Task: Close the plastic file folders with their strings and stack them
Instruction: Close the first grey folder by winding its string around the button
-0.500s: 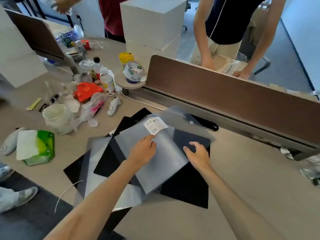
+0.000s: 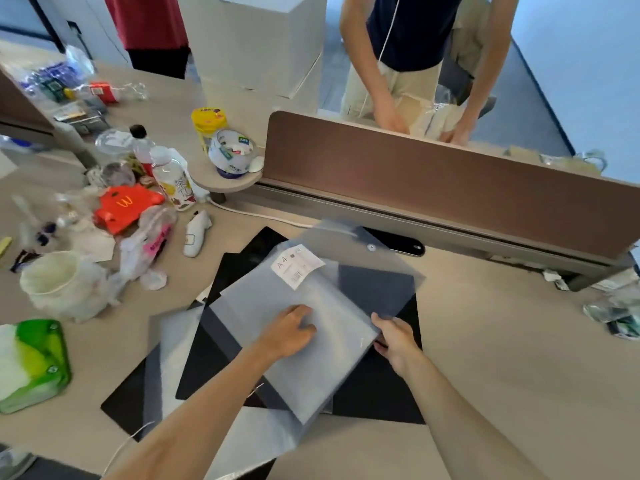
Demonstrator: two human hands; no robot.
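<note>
left hand (image 2: 290, 330): flat, fingers together, pressing translucent grey plastic folder (image 2: 304, 341) | right hand (image 2: 394, 337): pinching its right edge | flap button (image 2: 371, 247) lies ahead-right, nearer right hand

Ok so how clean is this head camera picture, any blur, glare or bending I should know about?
Head view: wide-angle bending curves the brown desk divider and splays both forearms. Light is soft and even, with faint shadows and no hard glare on the translucent folder. The left hand and right hand look slightly smeared, and the clutter at the left edge is soft. The A4 label reads, though its small print does not.
</note>
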